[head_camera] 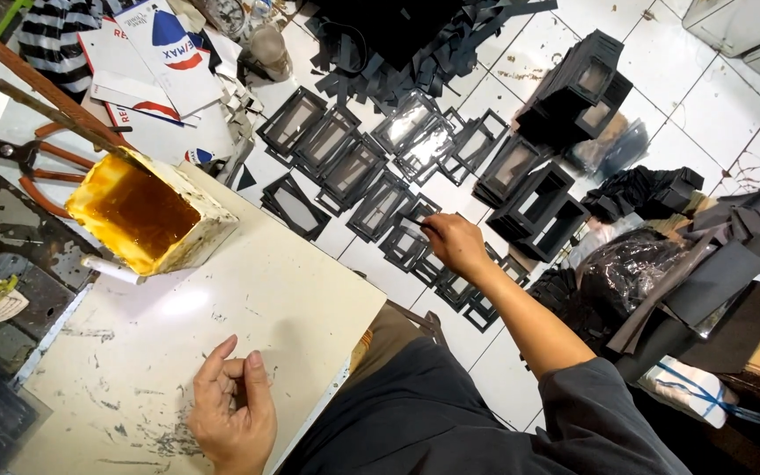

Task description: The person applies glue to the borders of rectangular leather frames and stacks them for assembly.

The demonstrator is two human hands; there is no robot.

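Observation:
My right hand [456,245] reaches out over the white tiled floor and pinches the corner of a flat black window frame [405,244]. That frame lies among several like it, spread in overlapping rows [345,163]. My left hand [230,413] rests on a scuffed white work board [310,299] with its fingers curled in, and it holds nothing. A square tin of amber glue [144,215] stands on the board's far left corner, with a white stick [112,268] beside it.
Black open boxes [538,207] and a taller stack of boxes [582,84] sit beyond the frames. At right lie a black plastic bag [626,268] and dark sheets [723,273]. Orange-handled shears [19,158] and printed papers [160,53] are at upper left.

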